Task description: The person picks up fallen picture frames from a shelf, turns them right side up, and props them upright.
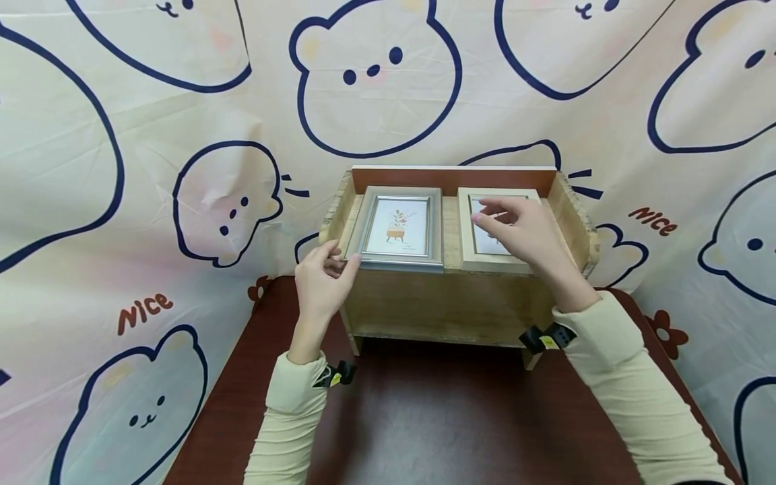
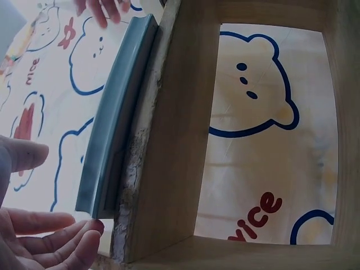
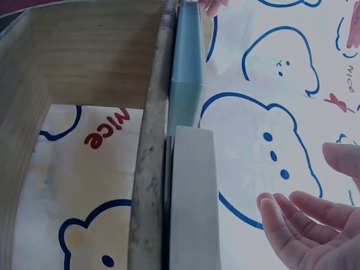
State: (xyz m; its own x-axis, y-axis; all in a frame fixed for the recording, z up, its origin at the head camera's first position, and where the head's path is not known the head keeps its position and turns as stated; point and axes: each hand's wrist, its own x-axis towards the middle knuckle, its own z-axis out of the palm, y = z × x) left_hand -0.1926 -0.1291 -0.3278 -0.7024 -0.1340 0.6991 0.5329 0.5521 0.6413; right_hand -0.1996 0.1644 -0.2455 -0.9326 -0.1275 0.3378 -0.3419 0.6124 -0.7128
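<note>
A silver-grey picture frame point(image 1: 398, 228) with a potted-plant print lies face up on the left of a wooden shelf's top board. My left hand point(image 1: 322, 279) is at its near left corner, thumb and fingers loosely bent. In the left wrist view, the fingertips point(image 2: 93, 226) are right at the end of the frame's edge point(image 2: 115, 121), the thumb apart from it. On the right lies a cream picture frame point(image 1: 465, 232), its print partly hidden by my right hand point(image 1: 526, 232). The right wrist view shows that hand beside the frame's pale edge point(image 3: 194, 197), fingers relaxed with nothing between them.
The wooden shelf point(image 1: 442, 303) stands on a dark red-brown table point(image 1: 442, 411), with a raised back board point(image 1: 455, 178) and side panels around the frames. A cloth with cartoon bears point(image 1: 376, 87) hangs behind and at both sides.
</note>
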